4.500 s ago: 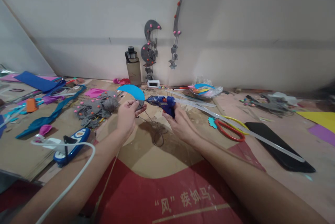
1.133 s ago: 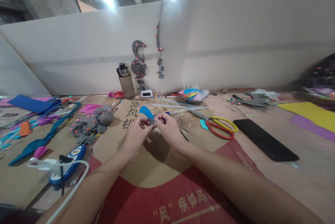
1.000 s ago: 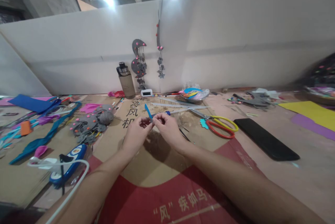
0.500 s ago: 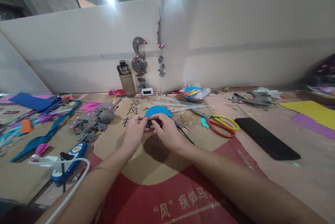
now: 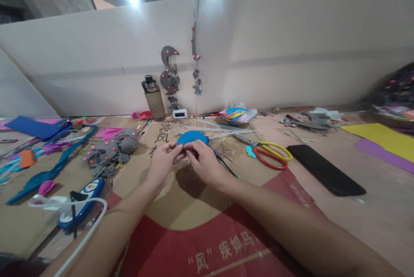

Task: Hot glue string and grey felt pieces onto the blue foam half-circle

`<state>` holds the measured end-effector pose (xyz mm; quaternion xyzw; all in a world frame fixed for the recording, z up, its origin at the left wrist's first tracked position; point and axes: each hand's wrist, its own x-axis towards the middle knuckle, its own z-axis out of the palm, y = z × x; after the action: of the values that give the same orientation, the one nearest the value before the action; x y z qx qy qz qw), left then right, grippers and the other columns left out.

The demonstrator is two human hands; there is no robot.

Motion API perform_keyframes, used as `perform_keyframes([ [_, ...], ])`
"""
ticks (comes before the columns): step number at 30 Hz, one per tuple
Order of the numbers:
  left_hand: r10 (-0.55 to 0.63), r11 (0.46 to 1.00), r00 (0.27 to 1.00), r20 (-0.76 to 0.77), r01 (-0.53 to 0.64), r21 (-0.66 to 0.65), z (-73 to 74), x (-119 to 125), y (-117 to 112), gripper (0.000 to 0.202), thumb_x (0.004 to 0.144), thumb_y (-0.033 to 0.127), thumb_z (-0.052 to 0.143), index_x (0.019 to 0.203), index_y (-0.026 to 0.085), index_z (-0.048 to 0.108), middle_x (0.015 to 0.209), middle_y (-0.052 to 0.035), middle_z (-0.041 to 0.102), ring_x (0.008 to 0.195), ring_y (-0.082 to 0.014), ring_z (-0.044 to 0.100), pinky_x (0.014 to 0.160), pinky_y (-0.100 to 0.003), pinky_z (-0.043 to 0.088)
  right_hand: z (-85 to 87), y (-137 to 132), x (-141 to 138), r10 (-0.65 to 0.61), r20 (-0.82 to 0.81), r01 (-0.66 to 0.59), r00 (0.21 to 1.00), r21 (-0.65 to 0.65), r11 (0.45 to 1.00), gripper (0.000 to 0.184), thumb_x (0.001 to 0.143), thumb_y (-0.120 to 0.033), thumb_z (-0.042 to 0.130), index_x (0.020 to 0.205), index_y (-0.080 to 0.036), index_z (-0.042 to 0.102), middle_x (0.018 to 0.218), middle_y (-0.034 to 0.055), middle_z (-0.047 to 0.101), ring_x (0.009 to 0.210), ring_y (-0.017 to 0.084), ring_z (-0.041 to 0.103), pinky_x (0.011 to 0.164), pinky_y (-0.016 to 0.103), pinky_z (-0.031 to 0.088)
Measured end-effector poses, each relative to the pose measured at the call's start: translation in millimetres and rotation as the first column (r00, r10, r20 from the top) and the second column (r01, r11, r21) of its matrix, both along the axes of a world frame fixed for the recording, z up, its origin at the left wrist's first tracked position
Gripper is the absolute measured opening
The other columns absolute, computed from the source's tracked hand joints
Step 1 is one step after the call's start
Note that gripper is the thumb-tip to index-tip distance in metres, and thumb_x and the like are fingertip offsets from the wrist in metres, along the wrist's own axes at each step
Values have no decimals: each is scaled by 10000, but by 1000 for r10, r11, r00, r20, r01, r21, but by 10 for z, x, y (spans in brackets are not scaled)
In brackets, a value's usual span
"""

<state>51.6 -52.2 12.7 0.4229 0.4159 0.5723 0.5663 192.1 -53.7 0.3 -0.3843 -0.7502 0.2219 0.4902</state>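
Observation:
My left hand (image 5: 164,162) and my right hand (image 5: 206,162) meet above the cardboard sheet (image 5: 174,216), fingertips pinched close together. Between them is a small dark piece, mostly hidden by the fingers; I cannot make out its kind. Just behind the fingers lies a blue disc (image 5: 193,136), partly covered by the hands. Right of the disc are thin sticks (image 5: 217,146) and a dark cord (image 5: 228,165). Scissors (image 5: 268,152) with one yellow and one red handle lie farther right, beside a small turquoise cut-out (image 5: 250,151).
A black phone (image 5: 325,169) lies at the right. A grey felt-like pile with pink dots (image 5: 111,154) and a blue-and-white device (image 5: 82,203) with a white cable are at the left. A bottle (image 5: 154,100), small white display (image 5: 179,114) and filled dish (image 5: 239,115) stand along the white partition.
The view has shifted slightly, so everything sits a little farther left. My fingertips have drawn closer together, and less of the small dark piece shows.

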Motion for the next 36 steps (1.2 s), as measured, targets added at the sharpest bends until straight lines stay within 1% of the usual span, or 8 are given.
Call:
perform_keyframes([
  [5, 61, 998, 998, 11, -61, 26, 8, -139, 118, 205, 661, 269, 737, 766, 129, 629, 795, -40, 672, 741, -122, 645, 758, -278, 541, 62, 13, 30, 14, 23, -14, 1000, 16, 1000, 172, 884, -256, 439, 881, -208, 604, 895, 51, 616, 853, 160, 541, 788, 300, 413],
  [9, 129, 991, 992, -1, -128, 23, -2, -259, 221, 227, 669, 268, 735, 804, 114, 638, 800, -64, 680, 747, -137, 660, 725, -257, 540, 81, 155, 189, -140, 128, 142, 982, -7, 990, 193, 888, -306, 419, 836, -199, 571, 817, 44, 599, 773, 164, 523, 720, 295, 391],
  [15, 142, 989, 990, -8, -142, 36, -6, -267, 232, 225, 673, 259, 732, 803, 116, 618, 805, -66, 678, 763, -146, 665, 708, -253, 538, -72, 351, 386, -277, 512, 362, 813, -71, 930, 239, 804, -374, 545, 876, -149, 581, 903, 137, 612, 815, 236, 543, 707, 334, 377],
  [19, 142, 989, 989, -38, -140, 46, 22, -220, 186, 245, 676, 284, 732, 808, 115, 613, 815, -69, 676, 773, -150, 667, 722, -265, 537, -140, 342, 375, -313, 620, 418, 719, -25, 908, 347, 779, -348, 585, 1008, -88, 572, 1057, 219, 584, 980, 306, 532, 807, 373, 381],
  [22, 130, 991, 990, -49, -128, 42, 21, -202, 170, 250, 676, 296, 731, 804, 117, 613, 809, -66, 675, 784, -156, 670, 744, -281, 536, -169, 382, 394, -285, 647, 443, 707, -91, 892, 366, 768, -278, 575, 1060, -57, 562, 1066, 239, 595, 991, 310, 551, 801, 356, 396],
  [28, 136, 990, 989, -59, -134, 45, -27, -228, 204, 241, 686, 294, 720, 808, 110, 624, 819, -72, 682, 761, -149, 666, 729, -276, 537, -147, 549, 507, -116, 577, 395, 808, -384, 835, 276, 742, -274, 538, 965, -126, 607, 948, 144, 666, 839, 244, 623, 675, 282, 423],
  [31, 175, 982, 984, -29, -172, 83, -41, -265, 241, 232, 682, 279, 724, 810, 111, 628, 806, -70, 684, 768, -150, 665, 717, -264, 535, -128, 597, 544, -217, 446, 423, 868, -435, 795, 282, 742, -273, 522, 980, -136, 586, 940, 122, 657, 826, 231, 617, 670, 282, 436],
  [36, 196, 976, 980, 20, -197, 88, -78, -313, 285, 199, 690, 243, 717, 801, 101, 633, 806, -77, 682, 735, -137, 660, 700, -248, 535, -128, 635, 533, -433, 69, 426, 899, -368, 826, 323, 745, -242, 491, 1055, -153, 471, 875, 80, 616, 710, 188, 592, 649, 302, 469],
])
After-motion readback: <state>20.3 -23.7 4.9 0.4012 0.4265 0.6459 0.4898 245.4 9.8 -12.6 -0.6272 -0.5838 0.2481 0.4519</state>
